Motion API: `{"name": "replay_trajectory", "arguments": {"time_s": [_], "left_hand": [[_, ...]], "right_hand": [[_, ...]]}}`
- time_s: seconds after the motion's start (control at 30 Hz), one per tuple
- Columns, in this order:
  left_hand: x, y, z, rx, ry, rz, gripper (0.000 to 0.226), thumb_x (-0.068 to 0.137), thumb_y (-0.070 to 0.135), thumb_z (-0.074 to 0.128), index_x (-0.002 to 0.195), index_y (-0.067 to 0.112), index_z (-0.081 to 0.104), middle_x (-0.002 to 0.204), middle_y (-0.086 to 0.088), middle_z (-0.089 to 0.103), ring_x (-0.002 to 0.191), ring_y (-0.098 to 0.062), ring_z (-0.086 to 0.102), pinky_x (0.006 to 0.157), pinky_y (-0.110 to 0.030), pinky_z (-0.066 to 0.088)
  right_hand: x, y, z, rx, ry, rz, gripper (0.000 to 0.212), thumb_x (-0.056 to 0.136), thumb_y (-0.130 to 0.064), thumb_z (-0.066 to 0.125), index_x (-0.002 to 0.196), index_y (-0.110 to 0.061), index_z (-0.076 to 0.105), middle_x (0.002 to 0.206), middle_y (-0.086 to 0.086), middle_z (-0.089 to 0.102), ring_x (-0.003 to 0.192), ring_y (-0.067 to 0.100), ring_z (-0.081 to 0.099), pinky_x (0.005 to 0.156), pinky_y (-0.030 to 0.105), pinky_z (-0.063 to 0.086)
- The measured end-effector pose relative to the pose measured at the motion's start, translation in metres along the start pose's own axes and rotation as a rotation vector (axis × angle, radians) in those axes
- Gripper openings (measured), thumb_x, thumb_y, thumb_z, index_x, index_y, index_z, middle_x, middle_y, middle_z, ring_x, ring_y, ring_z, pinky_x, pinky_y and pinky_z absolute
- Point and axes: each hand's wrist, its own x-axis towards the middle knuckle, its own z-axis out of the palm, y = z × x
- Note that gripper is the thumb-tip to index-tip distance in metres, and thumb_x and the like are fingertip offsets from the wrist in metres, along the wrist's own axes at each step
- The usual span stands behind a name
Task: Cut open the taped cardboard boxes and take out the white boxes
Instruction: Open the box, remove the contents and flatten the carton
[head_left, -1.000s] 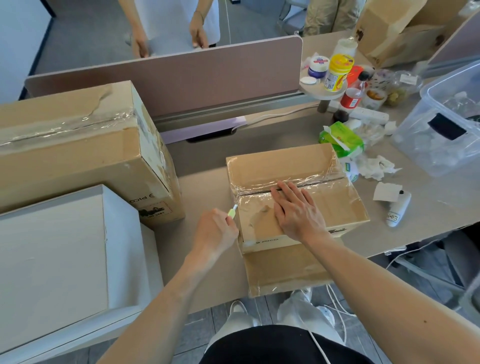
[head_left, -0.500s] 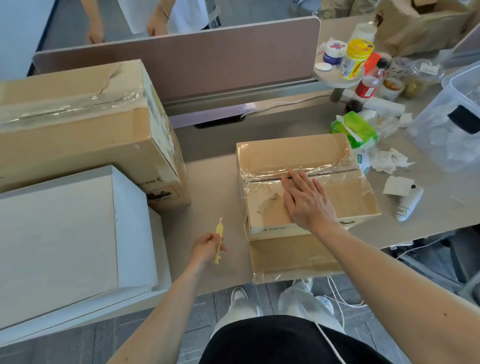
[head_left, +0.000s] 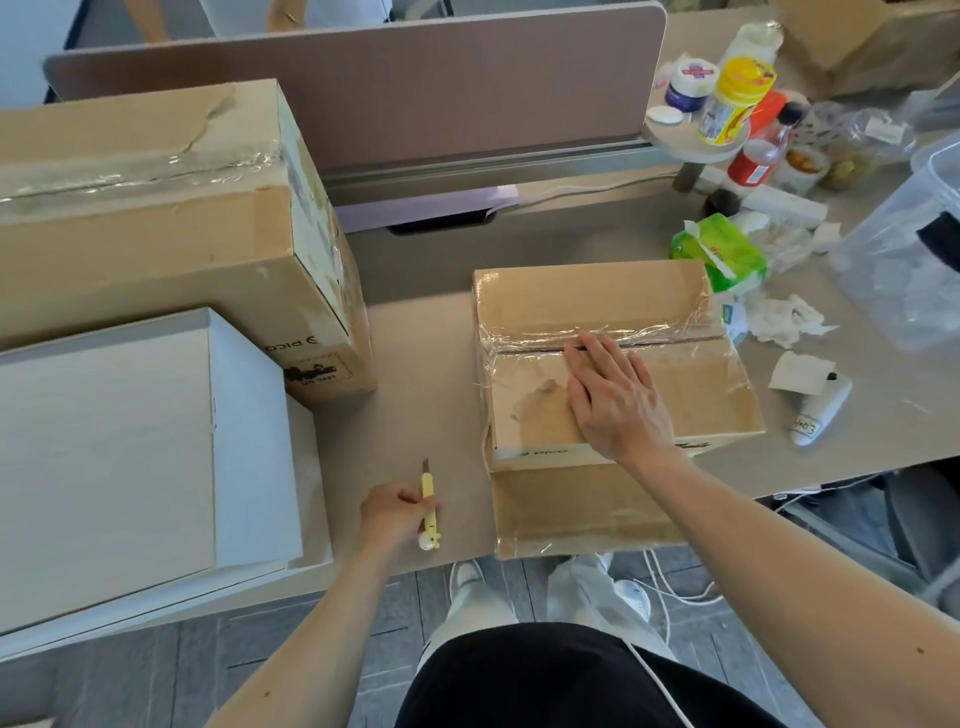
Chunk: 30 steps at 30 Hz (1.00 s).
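Observation:
A small taped cardboard box (head_left: 587, 301) stands at the desk's front edge, clear tape wrinkled along its top seam. My right hand (head_left: 613, 400) lies flat on its near flap, fingertips at the seam. My left hand (head_left: 392, 512) grips a small yellow utility knife (head_left: 429, 506) low over the desk, left of the box, blade pointing away from me. A large taped cardboard box (head_left: 156, 208) stands at the back left. In front of it a white box (head_left: 119, 447) rests on another white box.
A pink desk divider (head_left: 415, 88) runs along the back. Right of the small box lie a green tissue pack (head_left: 722, 249), crumpled tissues, a white tube (head_left: 821, 410), bottles and jars on a small round stand, and a clear plastic bin (head_left: 909, 249).
My left hand pulled the knife away from the small box's left edge, toward me and down to the desk. My right hand stayed on the box top. The view shifted slightly.

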Motion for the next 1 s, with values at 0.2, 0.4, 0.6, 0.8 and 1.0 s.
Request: {"name": "replay_trajectory", "arguments": {"time_s": [0.2, 0.4, 0.6, 0.8, 1.0], "left_hand": [[-0.007, 0.016, -0.01, 0.014, 0.141, 0.07, 0.031, 0.083, 0.039, 0.073, 0.065, 0.018, 0.059, 0.066, 0.002, 0.062, 0.069, -0.02, 0.06, 0.06, -0.031, 0.043], [-0.024, 0.141, -0.033, -0.225, 0.441, 0.562, 0.025, 0.09, 0.038, 0.068, 0.087, 0.013, 0.064, 0.086, 0.002, 0.06, 0.08, -0.014, 0.055, 0.069, -0.027, 0.038], [-0.012, 0.276, -0.028, 0.527, 0.126, 0.879, 0.065, 0.074, 0.048, 0.081, 0.13, 0.029, 0.054, 0.146, 0.005, 0.043, 0.138, -0.013, 0.035, 0.108, -0.041, 0.023], [0.017, 0.298, -0.031, 0.831, 0.002, 0.892, 0.107, 0.057, 0.071, 0.081, 0.149, 0.045, 0.035, 0.149, 0.006, 0.046, 0.135, -0.023, 0.045, 0.11, -0.048, 0.035], [0.024, 0.297, -0.029, 0.866, 0.045, 0.929, 0.103, 0.058, 0.074, 0.079, 0.148, 0.049, 0.033, 0.139, 0.005, 0.051, 0.126, -0.023, 0.052, 0.099, -0.045, 0.045]], "right_hand": [[0.001, 0.002, 0.001, 0.015, -0.003, -0.015, 0.057, 0.099, -0.042, 0.018, 0.152, -0.029, 0.035, 0.162, -0.005, 0.022, 0.151, 0.017, 0.014, 0.122, 0.042, 0.011], [0.003, 0.003, 0.001, 0.021, 0.041, -0.027, 0.051, 0.1, -0.04, 0.028, 0.148, -0.026, 0.041, 0.158, -0.001, 0.032, 0.148, 0.019, 0.024, 0.12, 0.043, 0.02], [0.001, 0.004, -0.007, 0.12, 0.143, 0.024, 0.043, 0.091, -0.037, 0.053, 0.131, -0.021, 0.055, 0.144, 0.014, 0.039, 0.125, 0.033, 0.043, 0.108, 0.046, 0.032], [0.016, 0.015, -0.03, 0.14, -0.045, 0.171, 0.052, 0.079, -0.063, 0.056, 0.127, -0.044, 0.051, 0.133, -0.002, 0.036, 0.126, 0.023, 0.032, 0.109, 0.045, 0.022], [0.036, 0.02, -0.042, 0.036, -0.191, 0.139, 0.065, 0.072, -0.075, 0.053, 0.131, -0.048, 0.047, 0.131, 0.0, 0.036, 0.126, 0.025, 0.032, 0.104, 0.046, 0.024]]}}
